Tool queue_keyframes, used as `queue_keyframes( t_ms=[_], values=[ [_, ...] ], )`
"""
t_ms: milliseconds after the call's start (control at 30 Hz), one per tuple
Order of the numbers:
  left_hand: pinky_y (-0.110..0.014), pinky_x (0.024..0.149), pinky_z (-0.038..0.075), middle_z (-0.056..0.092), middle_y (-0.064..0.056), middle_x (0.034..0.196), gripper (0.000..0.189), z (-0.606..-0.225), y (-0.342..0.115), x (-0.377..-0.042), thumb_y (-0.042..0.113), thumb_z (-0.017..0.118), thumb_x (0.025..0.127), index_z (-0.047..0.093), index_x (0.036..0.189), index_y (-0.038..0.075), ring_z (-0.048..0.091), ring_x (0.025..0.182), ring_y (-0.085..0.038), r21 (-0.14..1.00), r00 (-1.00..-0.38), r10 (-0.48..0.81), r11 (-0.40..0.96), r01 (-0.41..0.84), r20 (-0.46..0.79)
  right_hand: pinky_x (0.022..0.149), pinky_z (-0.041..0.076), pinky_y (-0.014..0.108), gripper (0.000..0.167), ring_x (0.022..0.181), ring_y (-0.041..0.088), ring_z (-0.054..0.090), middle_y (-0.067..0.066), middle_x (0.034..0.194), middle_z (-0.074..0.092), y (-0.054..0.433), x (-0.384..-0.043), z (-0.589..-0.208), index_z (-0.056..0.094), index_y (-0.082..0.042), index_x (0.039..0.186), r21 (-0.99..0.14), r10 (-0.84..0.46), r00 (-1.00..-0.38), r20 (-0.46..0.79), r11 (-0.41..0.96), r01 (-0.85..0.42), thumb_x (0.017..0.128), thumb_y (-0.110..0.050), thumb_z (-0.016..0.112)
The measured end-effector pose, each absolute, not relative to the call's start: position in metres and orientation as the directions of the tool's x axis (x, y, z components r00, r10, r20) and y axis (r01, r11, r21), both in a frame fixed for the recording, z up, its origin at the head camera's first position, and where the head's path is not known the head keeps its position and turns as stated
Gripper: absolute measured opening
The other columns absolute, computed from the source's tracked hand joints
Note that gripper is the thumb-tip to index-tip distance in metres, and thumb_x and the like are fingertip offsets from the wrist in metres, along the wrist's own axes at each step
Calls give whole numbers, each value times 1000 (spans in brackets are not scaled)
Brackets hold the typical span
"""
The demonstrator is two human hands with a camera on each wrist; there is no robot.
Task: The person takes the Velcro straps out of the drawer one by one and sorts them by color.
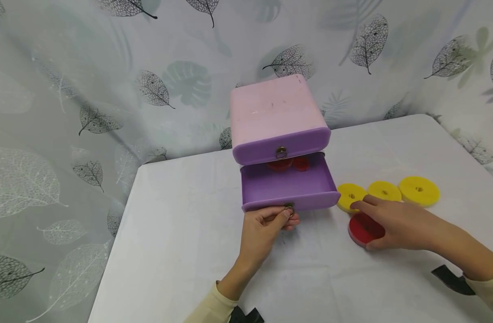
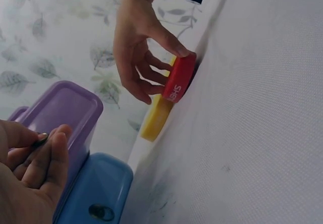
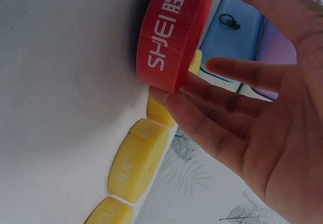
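A small drawer cabinet [image 1: 272, 105] has its middle purple drawer [image 1: 311, 201] pulled out. My left hand [image 1: 260, 231] pinches the ring pull [image 1: 289, 211] on that drawer's front. Two red rolls [image 1: 279, 165] lie toward the back of the drawer, partly under the cabinet's edge. To the right, my right hand [image 1: 409, 224] grips a red roll of strap tape [image 1: 363, 229] between thumb and fingers. White lettering marks its rim in the right wrist view, and it sits on or just at the tabletop. Several yellow rolls [image 1: 419, 191] lie flat behind that hand.
A blue drawer [image 2: 108, 178] sits below the purple one, with its own ring pull [image 2: 101, 212]. White cloth covers the table [image 1: 182, 233]. A leaf-patterned curtain [image 1: 190, 54] hangs behind the cabinet and along the left side.
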State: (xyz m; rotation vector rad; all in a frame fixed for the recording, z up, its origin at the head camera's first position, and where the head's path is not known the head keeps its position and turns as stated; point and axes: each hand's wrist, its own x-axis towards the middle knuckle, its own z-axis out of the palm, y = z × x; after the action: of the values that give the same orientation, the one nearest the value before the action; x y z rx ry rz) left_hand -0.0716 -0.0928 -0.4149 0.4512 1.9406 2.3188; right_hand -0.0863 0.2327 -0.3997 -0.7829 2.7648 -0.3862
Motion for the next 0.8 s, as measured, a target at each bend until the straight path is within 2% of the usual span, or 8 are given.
queue_keyframes(
  t_ms=[300, 567, 800],
  values=[
    [-42, 76, 65, 76, -22, 95, 21, -415, -92, -72, 4, 67, 101, 74, 111, -13, 73, 88, -49, 974, -956, 238, -184, 131, 174, 63, 60, 35, 79, 85, 15, 58, 1, 114, 59, 232, -86, -401, 62, -18, 134, -333, -528, -835, -157, 824, -458, 70, -49, 95],
    [-41, 76, 65, 76, -21, 96, 23, -415, -93, -71, 7, 68, 102, 73, 112, -13, 75, 89, -42, 978, -955, 252, -173, 115, 157, 62, 61, 36, 80, 85, 16, 58, 2, 113, 58, 231, -83, -405, 62, -17, 134, -334, -521, -838, -161, 828, -451, 70, -50, 95],
    [-40, 76, 65, 76, -21, 96, 22, -416, -93, -71, 6, 68, 102, 73, 111, -13, 74, 89, -47, 976, -955, 244, -179, 128, 170, 63, 60, 33, 80, 83, 14, 58, 3, 114, 59, 233, -84, -404, 63, -17, 135, -319, -535, -833, -142, 821, -473, 71, -53, 94]
  ],
)
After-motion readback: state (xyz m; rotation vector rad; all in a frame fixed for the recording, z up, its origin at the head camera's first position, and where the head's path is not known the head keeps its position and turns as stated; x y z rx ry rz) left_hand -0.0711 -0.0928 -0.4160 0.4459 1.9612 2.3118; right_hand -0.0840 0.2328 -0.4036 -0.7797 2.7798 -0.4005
